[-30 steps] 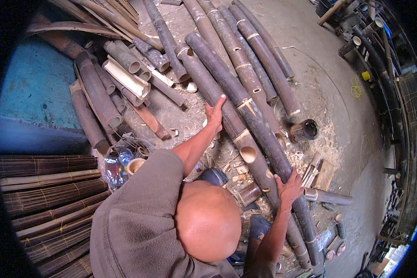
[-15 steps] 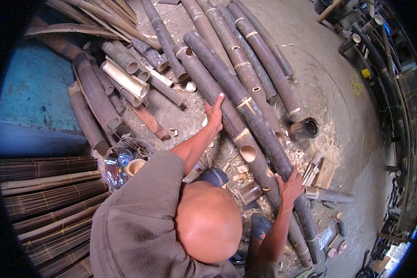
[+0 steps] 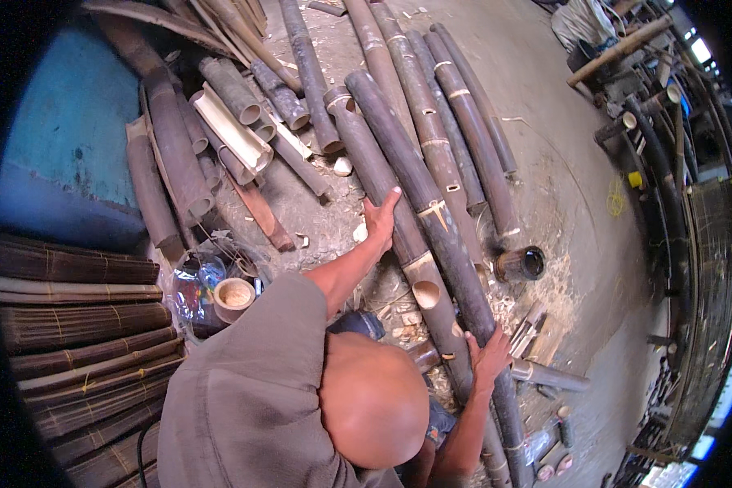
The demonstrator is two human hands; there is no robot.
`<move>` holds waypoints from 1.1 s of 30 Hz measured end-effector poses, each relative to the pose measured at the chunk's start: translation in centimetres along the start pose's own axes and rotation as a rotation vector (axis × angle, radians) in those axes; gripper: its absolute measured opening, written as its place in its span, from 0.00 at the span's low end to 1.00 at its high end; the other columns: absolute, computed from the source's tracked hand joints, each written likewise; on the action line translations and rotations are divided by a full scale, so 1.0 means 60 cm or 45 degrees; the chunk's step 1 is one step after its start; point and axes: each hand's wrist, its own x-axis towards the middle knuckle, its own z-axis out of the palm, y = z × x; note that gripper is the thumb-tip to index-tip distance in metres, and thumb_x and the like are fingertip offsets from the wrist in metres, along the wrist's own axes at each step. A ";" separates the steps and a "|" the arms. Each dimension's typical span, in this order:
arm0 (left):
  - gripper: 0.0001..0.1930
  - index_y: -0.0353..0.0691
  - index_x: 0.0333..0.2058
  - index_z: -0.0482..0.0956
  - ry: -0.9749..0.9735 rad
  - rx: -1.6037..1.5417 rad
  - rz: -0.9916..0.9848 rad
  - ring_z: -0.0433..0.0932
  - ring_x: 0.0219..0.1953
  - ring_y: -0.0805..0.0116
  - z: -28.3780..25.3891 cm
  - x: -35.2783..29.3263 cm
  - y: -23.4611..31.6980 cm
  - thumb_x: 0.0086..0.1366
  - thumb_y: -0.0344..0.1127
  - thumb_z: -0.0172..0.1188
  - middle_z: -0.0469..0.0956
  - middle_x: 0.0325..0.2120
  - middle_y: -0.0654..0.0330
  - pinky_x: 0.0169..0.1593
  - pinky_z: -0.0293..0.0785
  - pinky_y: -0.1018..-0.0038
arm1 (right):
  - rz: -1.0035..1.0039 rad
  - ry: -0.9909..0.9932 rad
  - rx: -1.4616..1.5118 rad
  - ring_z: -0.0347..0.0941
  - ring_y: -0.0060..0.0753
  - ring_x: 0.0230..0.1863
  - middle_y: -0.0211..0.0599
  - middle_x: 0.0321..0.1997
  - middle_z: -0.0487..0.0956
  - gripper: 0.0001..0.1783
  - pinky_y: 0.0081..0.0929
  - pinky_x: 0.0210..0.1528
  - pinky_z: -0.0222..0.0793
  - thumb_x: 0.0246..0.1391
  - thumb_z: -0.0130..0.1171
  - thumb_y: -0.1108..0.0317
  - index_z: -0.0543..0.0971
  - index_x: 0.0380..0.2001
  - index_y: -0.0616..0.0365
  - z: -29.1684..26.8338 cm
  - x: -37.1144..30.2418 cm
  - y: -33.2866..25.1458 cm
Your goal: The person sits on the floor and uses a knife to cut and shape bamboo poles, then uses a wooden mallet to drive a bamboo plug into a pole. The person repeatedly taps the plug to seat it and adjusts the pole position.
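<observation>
Two long dark bamboo poles lie side by side, running from the upper middle to the bottom edge. The holed bamboo pole (image 3: 415, 246) has a round opening cut into it below a pale ring. Its neighbour, the dark bamboo pole (image 3: 462, 272), shows a pale split-looking mark near a joint. Against the left side of the holed pole is my left hand (image 3: 380, 221), closed on it with the thumb up along its side; the other fingers are mostly hidden. Lower down, my right hand (image 3: 489, 356) wraps over the dark pole, its thumb towards the holed one.
More bamboo poles (image 3: 473, 146) lie beyond on the floor. Short bamboo tubes (image 3: 163, 154) are piled at left, above stacked dark slatted bundles (image 3: 81, 305). A short dark tube (image 3: 520, 264) stands at right among shavings, near a cut bamboo piece (image 3: 550, 376). Shelving runs along the right.
The whole view has shifted, so the poles and floor things sit lower in the picture. Both hands keep their places on the same poles.
</observation>
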 end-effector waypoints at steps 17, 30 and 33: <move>0.53 0.28 0.67 0.56 0.039 0.045 -0.025 0.74 0.58 0.50 0.002 -0.017 0.008 0.53 0.53 0.76 0.72 0.58 0.40 0.60 0.73 0.59 | 0.006 -0.156 0.045 0.72 0.60 0.58 0.49 0.55 0.75 0.54 0.67 0.52 0.69 0.48 0.63 0.26 0.67 0.68 0.52 -0.008 0.012 0.004; 0.55 0.27 0.68 0.55 -0.045 -0.026 -0.043 0.72 0.61 0.50 -0.002 -0.014 0.001 0.53 0.56 0.76 0.70 0.60 0.40 0.65 0.67 0.60 | 0.009 -0.084 0.002 0.72 0.61 0.58 0.48 0.58 0.75 0.51 0.64 0.53 0.69 0.50 0.61 0.27 0.67 0.67 0.52 0.006 0.002 0.003; 0.55 0.27 0.68 0.54 0.059 0.057 -0.034 0.72 0.61 0.50 -0.019 0.019 -0.025 0.54 0.55 0.76 0.69 0.61 0.40 0.66 0.67 0.60 | -0.043 0.029 0.023 0.72 0.60 0.57 0.48 0.57 0.75 0.50 0.62 0.52 0.69 0.50 0.62 0.28 0.68 0.66 0.53 0.006 0.005 -0.011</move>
